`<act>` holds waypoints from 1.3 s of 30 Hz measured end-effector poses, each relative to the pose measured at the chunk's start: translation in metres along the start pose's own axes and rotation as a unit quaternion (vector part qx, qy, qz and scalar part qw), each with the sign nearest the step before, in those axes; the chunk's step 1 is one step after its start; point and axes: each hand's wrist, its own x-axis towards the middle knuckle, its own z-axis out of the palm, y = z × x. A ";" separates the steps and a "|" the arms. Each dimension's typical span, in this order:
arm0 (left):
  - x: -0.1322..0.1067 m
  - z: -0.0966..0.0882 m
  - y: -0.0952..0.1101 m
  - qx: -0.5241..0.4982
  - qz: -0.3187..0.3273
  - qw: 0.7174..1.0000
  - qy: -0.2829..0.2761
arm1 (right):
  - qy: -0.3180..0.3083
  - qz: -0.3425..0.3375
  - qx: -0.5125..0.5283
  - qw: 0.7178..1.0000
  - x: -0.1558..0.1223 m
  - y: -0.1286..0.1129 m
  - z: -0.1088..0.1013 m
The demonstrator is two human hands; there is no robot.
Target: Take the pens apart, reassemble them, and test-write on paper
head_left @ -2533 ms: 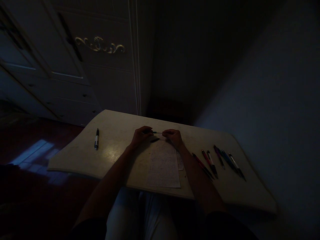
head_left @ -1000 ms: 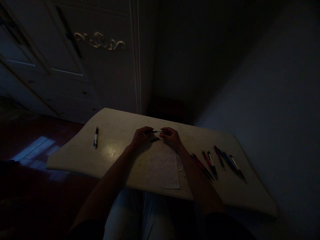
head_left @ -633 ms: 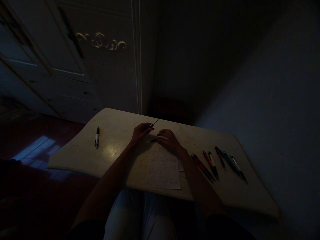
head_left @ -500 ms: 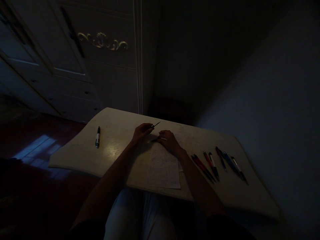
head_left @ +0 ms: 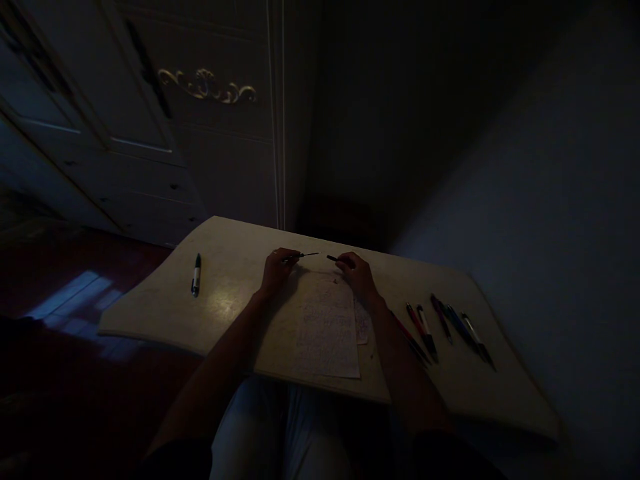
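My left hand (head_left: pixel 277 270) is closed on a dark pen part with a thin refill (head_left: pixel 310 254) sticking out to the right. Pinched in my right hand (head_left: pixel 359 275) is a short dark pen barrel piece (head_left: pixel 332 258), its end pointing left. The two pieces face each other across a small gap, above the far part of the table (head_left: pixel 240 243). Below my hands lies a handwritten sheet of paper (head_left: pixel 327 340), and a second sheet (head_left: pixel 361 323) shows partly from under it. Dim light hides the finer details of the pieces.
A pen (head_left: pixel 197 275) with a white band lies alone at the left. Several pens, among them a red one (head_left: pixel 416 320) and a blue one (head_left: pixel 461 327), lie at the right, some partly behind my right forearm. A cabinet (head_left: pixel 225 167) stands beyond the table; a wall (head_left: pixel 540 200) is at right.
My right hand has moved right and away from me, and its piece now points at the refill. My left hand has shifted slightly, bringing the refill from slanted to nearly level.
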 end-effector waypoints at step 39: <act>-0.005 0.005 0.011 -0.034 0.033 0.993 -0.111 | -0.025 -0.008 0.050 0.998 -0.009 -0.006 0.023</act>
